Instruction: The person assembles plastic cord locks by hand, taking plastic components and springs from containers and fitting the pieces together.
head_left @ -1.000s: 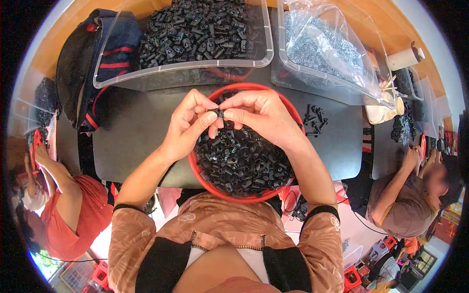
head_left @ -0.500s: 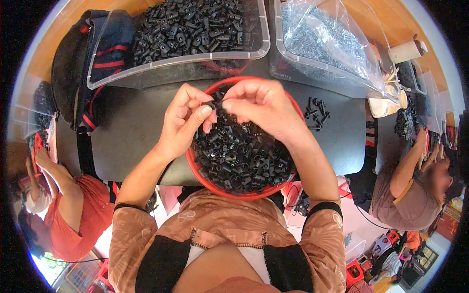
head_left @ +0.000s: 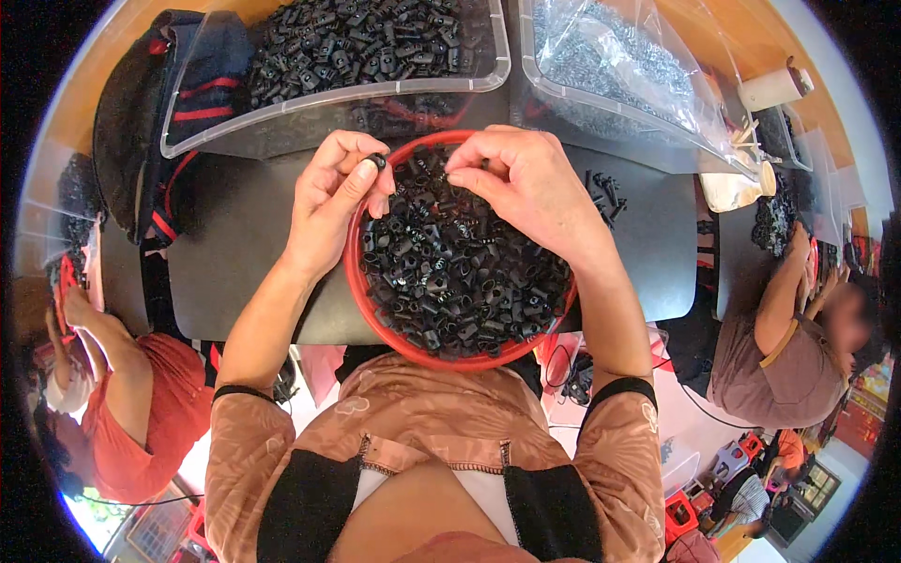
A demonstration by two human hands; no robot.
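Observation:
My left hand (head_left: 324, 197) is closed, pinching a small black plastic cord lock piece (head_left: 376, 160) between thumb and fingertips over the left rim of a red basin (head_left: 450, 362). Across from it, above the basin's far side, my right hand (head_left: 535, 192) has thumb and fingers pressed together. Whatever sits in that pinch is too small or hidden to name. Filling the basin are many black cord lock pieces (head_left: 469, 310) with small metal springs among them. A gap separates the two hands.
Behind the basin stand a clear bin of black plastic pieces (head_left: 366, 47) and another of metal springs (head_left: 610, 66) under plastic film. Slim black parts (head_left: 605, 195) lie on the dark table (head_left: 235, 281). Dark cloth (head_left: 131, 131) hangs at left. Other people sit on both sides.
My hands, close together before, have moved apart. The left has gone left with the black piece between its fingertips; the right has shifted slightly right. The view has shifted a little.

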